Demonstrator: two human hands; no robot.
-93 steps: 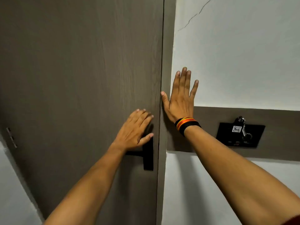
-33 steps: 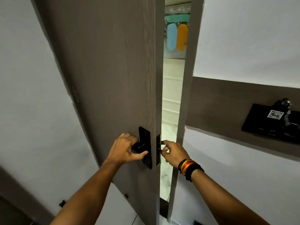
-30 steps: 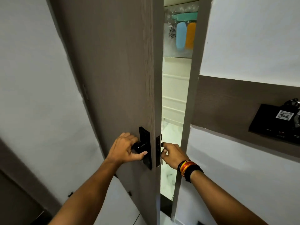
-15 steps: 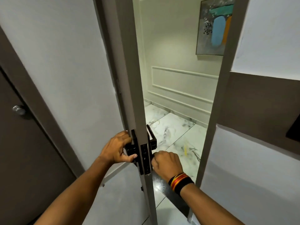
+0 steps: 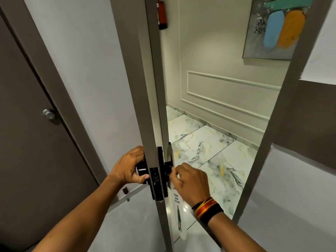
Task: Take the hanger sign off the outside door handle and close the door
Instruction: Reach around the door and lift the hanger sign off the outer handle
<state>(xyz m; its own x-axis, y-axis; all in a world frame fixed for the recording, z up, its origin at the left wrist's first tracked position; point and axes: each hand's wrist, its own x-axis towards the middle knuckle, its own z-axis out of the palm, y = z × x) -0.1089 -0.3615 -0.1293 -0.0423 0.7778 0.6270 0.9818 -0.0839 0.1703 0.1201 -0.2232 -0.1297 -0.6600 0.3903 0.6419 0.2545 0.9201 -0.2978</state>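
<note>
Two hands worked at one door (image 5: 138, 73), which stood edge-on to the camera and open onto a corridor with a marble-patterned floor (image 5: 203, 142), a cream panelled wall (image 5: 225, 91), an abstract painting (image 5: 274, 28) and a red fire extinguisher (image 5: 162, 13). Half a second earlier the gap had been narrower and the extinguisher hidden; three seconds earlier the door had been shut with both palms flat against it and the wall. The left hand (image 5: 128, 167) was clenched around the inside handle (image 5: 142, 170). The right hand (image 5: 190, 184), wearing a striped wristband (image 5: 207, 209), had moved from a closed fist at the door edge to the outside handle (image 5: 168, 168), fingers curled at the top of the hanger sign (image 5: 179, 215); whether they gripped it could not be told. That sign, white with a green figure, hung from the outside handle, flat against the door's outer face, partly hidden behind the right wrist. At the left stood a dark door (image 5: 27, 135) with a round silver knob (image 5: 49, 114). The black latch plate (image 5: 156, 182) sat between the two hands.
</note>
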